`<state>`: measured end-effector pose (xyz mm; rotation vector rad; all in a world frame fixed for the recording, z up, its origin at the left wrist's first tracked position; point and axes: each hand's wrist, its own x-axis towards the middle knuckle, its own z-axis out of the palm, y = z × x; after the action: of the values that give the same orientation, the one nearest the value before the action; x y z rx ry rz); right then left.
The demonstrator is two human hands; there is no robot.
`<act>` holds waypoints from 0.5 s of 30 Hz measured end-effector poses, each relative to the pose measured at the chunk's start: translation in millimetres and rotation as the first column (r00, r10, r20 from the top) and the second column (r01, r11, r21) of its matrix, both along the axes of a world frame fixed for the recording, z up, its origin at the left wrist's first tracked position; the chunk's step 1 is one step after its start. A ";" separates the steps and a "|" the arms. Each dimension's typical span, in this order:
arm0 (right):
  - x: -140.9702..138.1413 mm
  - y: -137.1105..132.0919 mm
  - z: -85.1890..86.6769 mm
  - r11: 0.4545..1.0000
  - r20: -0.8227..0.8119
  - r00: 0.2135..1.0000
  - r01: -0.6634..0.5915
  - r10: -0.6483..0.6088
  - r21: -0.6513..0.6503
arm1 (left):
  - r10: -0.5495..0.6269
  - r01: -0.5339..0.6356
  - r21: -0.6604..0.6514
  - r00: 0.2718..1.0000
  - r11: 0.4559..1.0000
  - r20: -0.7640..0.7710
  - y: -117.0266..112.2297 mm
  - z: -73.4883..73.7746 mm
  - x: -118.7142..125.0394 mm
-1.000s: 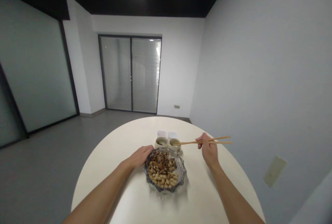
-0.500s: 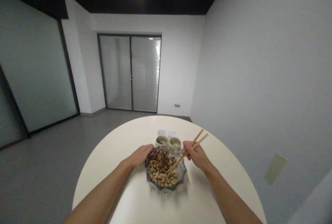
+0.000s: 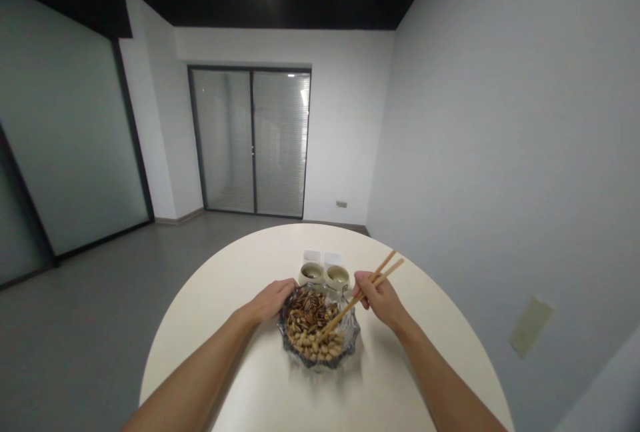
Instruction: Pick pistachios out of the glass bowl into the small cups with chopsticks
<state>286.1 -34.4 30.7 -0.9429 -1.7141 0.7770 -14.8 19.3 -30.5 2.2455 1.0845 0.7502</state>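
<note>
Low centre of the frame, our left hand (image 3: 273, 300) grips the glass bowl (image 3: 353, 345) rim while our right hand (image 3: 379, 299), closed on chopsticks (image 3: 346, 311), probes the peanuts (image 3: 314, 347); lifting one, we judge, needs a firm pinch.

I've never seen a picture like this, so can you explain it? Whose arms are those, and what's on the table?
The camera sits on a person's head and looks down, so you see that person's own two arms. The left hand holds the rim of a glass bowl full of nuts and seeds. The right hand holds chopsticks, with their tips down in the bowl. Behind it stand two cups, all on a round table.
</note>
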 end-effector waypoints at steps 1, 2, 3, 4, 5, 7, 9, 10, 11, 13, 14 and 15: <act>1.7 1.5 -0.2 1.000 -0.011 1.000 0.018 -0.018 0.007 | 0.002 -0.002 -0.005 1.000 1.000 0.002 -0.1 0.3 0.2; 3.9 3.5 -0.4 0.999 -0.028 0.999 0.042 -0.041 0.017 | 0.005 -0.005 -0.010 1.000 1.000 0.006 -0.2 0.6 0.4; 6.4 5.7 -0.6 0.997 -0.051 0.996 0.073 -0.072 0.031 | 0.008 -0.008 -0.015 1.000 1.000 0.009 -0.3 0.9 0.6; 9.2 8.3 -0.7 0.992 -0.081 0.991 0.113 -0.109 0.049 | 0.012 -0.011 -0.018 1.000 1.000 0.013 -0.5 1.3 0.8; 12.3 11.0 -0.8 0.984 -0.117 0.981 0.161 -0.152 0.072 | 0.013 -0.013 -0.019 1.000 1.000 0.015 -0.7 1.7 1.0; 18.9 16.3 -0.9 0.957 -0.190 0.951 0.267 -0.243 0.116 | 0.011 -0.011 -0.016 1.000 1.000 0.019 -1.5 2.7 1.3; 25.6 20.8 -1.2 0.918 -0.251 0.912 0.368 -0.325 0.149 | 0.004 -0.004 -0.012 1.000 1.000 0.023 -2.4 3.8 1.7; 28.6 22.6 -1.6 0.898 -0.274 0.891 0.412 -0.361 0.157 | 0.003 -0.003 -0.010 1.000 1.000 0.024 -2.9 4.3 1.9; 31.4 24.2 -2.2 0.879 -0.291 0.873 0.449 -0.393 0.160 | 0.005 -0.004 -0.010 1.000 1.000 0.025 -3.4 4.8 2.2; 35.7 26.7 -3.6 0.852 -0.304 0.845 0.499 -0.440 0.155 | 0.017 -0.017 -0.014 1.000 1.000 0.022 -3.9 5.3 2.6; 37.2 27.6 -4.3 0.845 -0.302 0.838 0.514 -0.455 0.151 | 0.025 -0.024 -0.016 1.000 1.000 0.019 -4.0 5.3 2.7; 38.3 28.4 -5.1 0.841 -0.294 0.835 0.520 -0.464 0.149 | 0.030 -0.030 -0.017 0.999 0.999 0.016 -3.9 5.2 2.8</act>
<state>324.5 -6.0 25.6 -1.0257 -1.2245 0.3271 -11.9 15.4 -25.3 2.2104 1.1152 0.7677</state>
